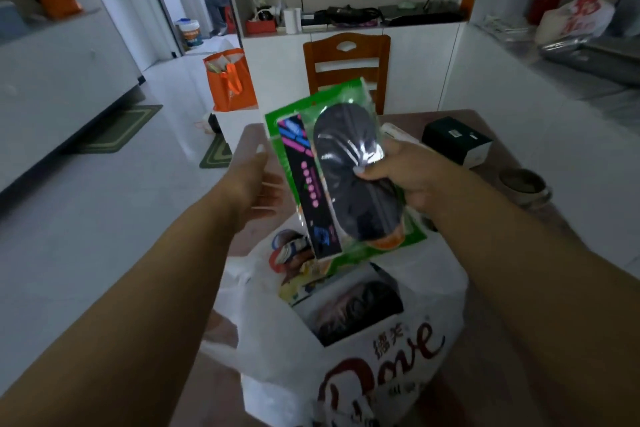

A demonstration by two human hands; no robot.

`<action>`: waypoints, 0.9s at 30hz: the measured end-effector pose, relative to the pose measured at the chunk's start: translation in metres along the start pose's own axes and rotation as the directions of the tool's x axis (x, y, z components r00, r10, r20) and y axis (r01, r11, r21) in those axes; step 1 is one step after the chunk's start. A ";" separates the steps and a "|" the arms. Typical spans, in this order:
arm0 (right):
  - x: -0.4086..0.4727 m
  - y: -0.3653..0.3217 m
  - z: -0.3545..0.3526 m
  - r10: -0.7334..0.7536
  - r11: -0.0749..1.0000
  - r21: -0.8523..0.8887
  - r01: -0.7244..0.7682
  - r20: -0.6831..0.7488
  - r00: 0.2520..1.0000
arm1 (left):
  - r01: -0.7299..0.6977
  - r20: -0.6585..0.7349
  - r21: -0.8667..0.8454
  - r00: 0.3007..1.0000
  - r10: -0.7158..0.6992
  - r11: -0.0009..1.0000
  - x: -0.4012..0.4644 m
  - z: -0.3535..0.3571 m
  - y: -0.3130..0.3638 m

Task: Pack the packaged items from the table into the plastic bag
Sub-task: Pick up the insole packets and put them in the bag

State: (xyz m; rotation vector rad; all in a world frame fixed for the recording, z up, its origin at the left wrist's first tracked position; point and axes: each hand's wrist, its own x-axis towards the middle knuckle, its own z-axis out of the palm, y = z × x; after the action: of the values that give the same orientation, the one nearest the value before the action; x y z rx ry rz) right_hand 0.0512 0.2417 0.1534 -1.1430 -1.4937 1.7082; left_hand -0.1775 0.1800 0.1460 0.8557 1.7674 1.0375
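Observation:
My right hand (405,177) grips a stack of flat packages above the open white plastic bag (349,350): a clear pack of dark insoles (346,163) in front, a black card with pink and blue print (310,184) beside it, and a green packet (284,118) behind. My left hand (256,184) is open, fingers spread, just left of the stack and apart from it. Inside the bag lie a white box with a dark picture (353,312) and colourful snack packets (298,263). The bag stands on the brown table (512,218).
A black and white box (457,140) and a grey cup (524,185) sit on the table to the right. A wooden chair (346,62) stands behind the table. An orange tote bag (230,80) is on the floor at the left. A person sits in the far doorway.

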 end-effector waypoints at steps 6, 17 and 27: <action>-0.023 0.036 0.013 0.119 0.845 -0.533 -0.045 0.105 0.987 | 0.013 -0.114 0.331 0.993 0.027 0.943 -0.041 -0.019 -0.023; -0.034 0.053 0.041 0.304 0.533 -0.844 0.054 0.251 0.919 | 0.301 -0.036 0.273 0.952 -0.303 0.914 -0.080 -0.050 -0.034; -0.050 0.068 0.084 0.078 0.362 -0.851 0.382 0.435 0.897 | 0.084 0.003 0.242 0.996 -0.088 0.967 -0.089 -0.047 -0.007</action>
State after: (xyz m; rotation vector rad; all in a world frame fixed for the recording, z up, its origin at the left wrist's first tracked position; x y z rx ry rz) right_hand 0.0065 0.1460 0.0978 -1.0516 -2.9628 0.8508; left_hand -0.1891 0.0860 0.1824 0.9225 1.9284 0.7680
